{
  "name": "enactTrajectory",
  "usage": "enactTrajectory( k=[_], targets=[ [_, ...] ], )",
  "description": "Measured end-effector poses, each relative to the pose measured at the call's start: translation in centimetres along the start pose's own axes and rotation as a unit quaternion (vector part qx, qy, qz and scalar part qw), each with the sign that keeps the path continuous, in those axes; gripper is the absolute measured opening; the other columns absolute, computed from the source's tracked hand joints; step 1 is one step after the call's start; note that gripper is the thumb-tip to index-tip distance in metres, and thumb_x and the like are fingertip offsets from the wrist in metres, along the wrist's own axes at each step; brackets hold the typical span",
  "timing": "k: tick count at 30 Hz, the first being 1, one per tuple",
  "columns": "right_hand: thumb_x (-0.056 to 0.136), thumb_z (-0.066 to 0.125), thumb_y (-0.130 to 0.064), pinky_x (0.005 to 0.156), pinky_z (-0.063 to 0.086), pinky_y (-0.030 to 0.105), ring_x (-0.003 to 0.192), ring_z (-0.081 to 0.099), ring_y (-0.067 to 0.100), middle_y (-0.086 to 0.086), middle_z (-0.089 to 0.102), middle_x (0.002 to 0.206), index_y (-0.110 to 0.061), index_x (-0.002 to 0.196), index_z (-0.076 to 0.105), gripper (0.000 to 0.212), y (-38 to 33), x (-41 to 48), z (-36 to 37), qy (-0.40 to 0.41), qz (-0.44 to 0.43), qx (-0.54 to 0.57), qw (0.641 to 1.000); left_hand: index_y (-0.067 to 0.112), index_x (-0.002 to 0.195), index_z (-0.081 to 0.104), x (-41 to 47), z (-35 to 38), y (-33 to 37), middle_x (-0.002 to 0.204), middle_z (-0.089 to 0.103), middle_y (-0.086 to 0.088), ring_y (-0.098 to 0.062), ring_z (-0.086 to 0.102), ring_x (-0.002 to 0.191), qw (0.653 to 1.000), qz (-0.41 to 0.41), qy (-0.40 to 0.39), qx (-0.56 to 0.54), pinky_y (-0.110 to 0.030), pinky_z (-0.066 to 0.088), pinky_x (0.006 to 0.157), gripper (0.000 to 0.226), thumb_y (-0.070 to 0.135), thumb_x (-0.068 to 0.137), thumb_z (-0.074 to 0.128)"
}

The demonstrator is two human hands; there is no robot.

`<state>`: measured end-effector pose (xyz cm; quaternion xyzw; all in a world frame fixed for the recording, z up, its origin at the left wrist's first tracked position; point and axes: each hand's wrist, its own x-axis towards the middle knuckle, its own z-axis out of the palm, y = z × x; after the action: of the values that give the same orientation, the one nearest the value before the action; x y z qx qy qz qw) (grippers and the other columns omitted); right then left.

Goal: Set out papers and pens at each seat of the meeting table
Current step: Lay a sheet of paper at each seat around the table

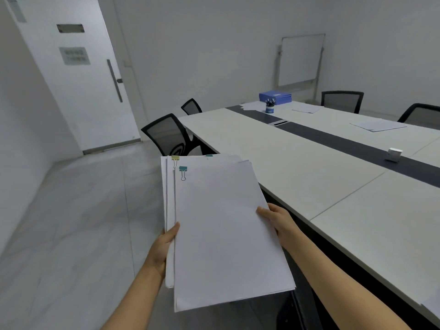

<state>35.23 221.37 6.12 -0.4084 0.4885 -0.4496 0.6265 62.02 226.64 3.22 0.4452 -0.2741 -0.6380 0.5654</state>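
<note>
I hold a stack of white clipped paper sets (221,225) in front of me, over the floor beside the meeting table (297,160). My left hand (164,244) grips the stack's left edge and my right hand (277,222) grips its right edge. Teal and yellow binder clips (182,172) show at the top corners. A blue cup of pens (270,106) stands at the table's far end. Paper sets lie on the far side of the table, one (378,125) at the right and one (306,107) further back.
Black mesh chairs stand at the near side (166,134) and the far side (341,100). Blue folders (275,96) lie at the far end, with a whiteboard (301,59) behind. A small white box (394,154) sits on the table's dark centre strip. A door (78,67) is at the left.
</note>
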Motion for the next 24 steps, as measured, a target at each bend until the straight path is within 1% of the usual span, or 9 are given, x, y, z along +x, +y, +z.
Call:
enactTrajectory(
  k=[2, 6, 9, 12, 15, 18, 20, 22, 24],
  targets=[
    [0.092, 0.057, -0.014, 0.06, 0.054, 0.029, 0.073, 0.067, 0.022, 0.009, 0.07, 0.09, -0.005, 0.1, 0.063, 0.014, -0.2, 2.4, -0.5, -0.003, 0.003, 0.023, 1.0, 0.001, 0.107, 0.064, 2.6, 0.5, 0.5, 0.094, 0.072, -0.016, -0.028, 0.071, 0.078, 1.0, -0.019, -0.002, 0.016, -0.037, 0.06, 0.066, 0.034, 0.026, 0.091, 0.048],
    [0.091, 0.058, -0.017, 0.075, 0.054, 0.036, 0.088, 0.067, 0.028, 0.011, 0.069, 0.103, -0.006, 0.108, 0.063, 0.02, -0.5, 6.4, -1.3, -0.019, 0.017, 0.051, 0.998, 0.001, 0.105, 0.064, 7.2, 1.2, 1.2, 0.091, 0.073, -0.016, -0.03, 0.072, 0.075, 0.998, -0.053, 0.016, 0.017, -0.037, 0.06, 0.061, 0.035, 0.026, 0.097, 0.04],
    [0.09, 0.059, -0.013, 0.071, 0.055, 0.036, 0.083, 0.066, 0.026, 0.01, 0.068, 0.1, -0.007, 0.107, 0.059, 0.018, -0.5, 8.9, -1.7, -0.03, 0.043, 0.032, 0.998, 0.004, 0.104, 0.064, 10.4, 1.5, 1.5, 0.088, 0.074, -0.013, -0.028, 0.072, 0.073, 0.998, -0.051, 0.036, 0.018, -0.035, 0.059, 0.057, 0.034, 0.029, 0.098, 0.041],
    [0.089, 0.06, -0.009, 0.069, 0.054, 0.036, 0.079, 0.066, 0.026, 0.011, 0.067, 0.094, -0.005, 0.099, 0.056, 0.012, -0.2, 11.2, -1.6, -0.035, 0.075, 0.001, 0.997, 0.006, 0.101, 0.063, 12.8, 1.1, 2.0, 0.08, 0.074, -0.01, -0.025, 0.071, 0.066, 0.998, -0.044, 0.043, 0.002, -0.032, 0.057, 0.05, 0.032, 0.028, 0.099, 0.04],
    [0.089, 0.059, -0.008, 0.069, 0.053, 0.034, 0.078, 0.065, 0.025, 0.012, 0.067, 0.093, -0.005, 0.093, 0.056, 0.006, -0.2, 13.2, -0.8, -0.036, 0.091, -0.022, 0.995, 0.008, 0.1, 0.063, 14.6, 0.4, 2.9, 0.077, 0.074, -0.009, -0.024, 0.071, 0.064, 0.997, -0.037, 0.061, -0.004, -0.031, 0.056, 0.048, 0.03, 0.026, 0.099, 0.04],
    [0.088, 0.061, -0.01, 0.072, 0.054, 0.037, 0.083, 0.066, 0.027, 0.012, 0.067, 0.097, -0.007, 0.097, 0.056, 0.011, -0.4, 15.3, 0.6, -0.039, 0.098, -0.043, 0.993, 0.01, 0.105, 0.062, 17.0, -1.0, 4.0, 0.084, 0.072, -0.008, -0.023, 0.07, 0.068, 0.997, -0.008, 0.082, 0.006, -0.03, 0.056, 0.049, 0.024, 0.024, 0.098, 0.044],
    [0.088, 0.061, -0.011, 0.073, 0.054, 0.038, 0.087, 0.066, 0.029, 0.012, 0.067, 0.101, -0.009, 0.101, 0.055, 0.015, -0.5, 16.8, 1.5, -0.033, 0.104, -0.049, 0.993, 0.01, 0.111, 0.061, 18.9, -1.5, 4.8, 0.088, 0.072, -0.009, -0.024, 0.069, 0.073, 0.997, -0.007, 0.077, 0.01, -0.031, 0.057, 0.051, 0.026, 0.025, 0.097, 0.046],
    [0.088, 0.06, -0.009, 0.075, 0.055, 0.039, 0.087, 0.065, 0.029, 0.011, 0.065, 0.101, -0.01, 0.101, 0.053, 0.015, -0.8, 18.6, 2.4, -0.016, 0.099, -0.053, 0.994, 0.007, 0.117, 0.061, 21.3, -2.1, 5.8, 0.1, 0.071, -0.013, -0.028, 0.067, 0.084, 0.997, -0.026, 0.065, 0.016, -0.034, 0.059, 0.058, 0.034, 0.03, 0.095, 0.047],
    [0.089, 0.059, -0.007, 0.073, 0.054, 0.036, 0.081, 0.064, 0.026, 0.009, 0.065, 0.096, -0.011, 0.098, 0.053, 0.012, -1.4, 20.4, 3.4, 0.014, 0.08, -0.078, 0.994, 0.006, 0.121, 0.059, 23.6, -2.7, 7.2, 0.113, 0.066, -0.017, -0.031, 0.064, 0.093, 0.997, -0.037, 0.062, 0.023, -0.034, 0.059, 0.061, 0.04, 0.033, 0.095, 0.047]
  ],
)
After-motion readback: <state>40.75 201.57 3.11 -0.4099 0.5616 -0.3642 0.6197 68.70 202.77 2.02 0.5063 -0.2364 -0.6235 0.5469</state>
